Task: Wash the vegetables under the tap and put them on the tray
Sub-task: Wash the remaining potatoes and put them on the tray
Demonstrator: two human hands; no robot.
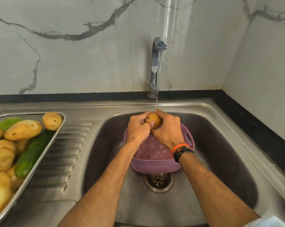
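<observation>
A yellow-brown potato [155, 120] is held between my left hand [138, 128] and my right hand [168, 130], both wrapped around it. A thin stream of water falls from the chrome tap [156, 63] onto the potato. Below the hands a purple plastic colander [155, 166] sits in the steel sink [220, 145]; its inside looks bare. On the draining board at the left a steel tray [40, 154] holds several potatoes [23, 130], a dark green cucumber [33, 153] and a pale green vegetable [7, 122].
The sink drain [159, 181] lies just in front of the colander. A marble-patterned wall rises behind the tap, and a black counter edge [253, 125] runs along the back and right of the sink. My right wrist wears orange and black bands [182, 151].
</observation>
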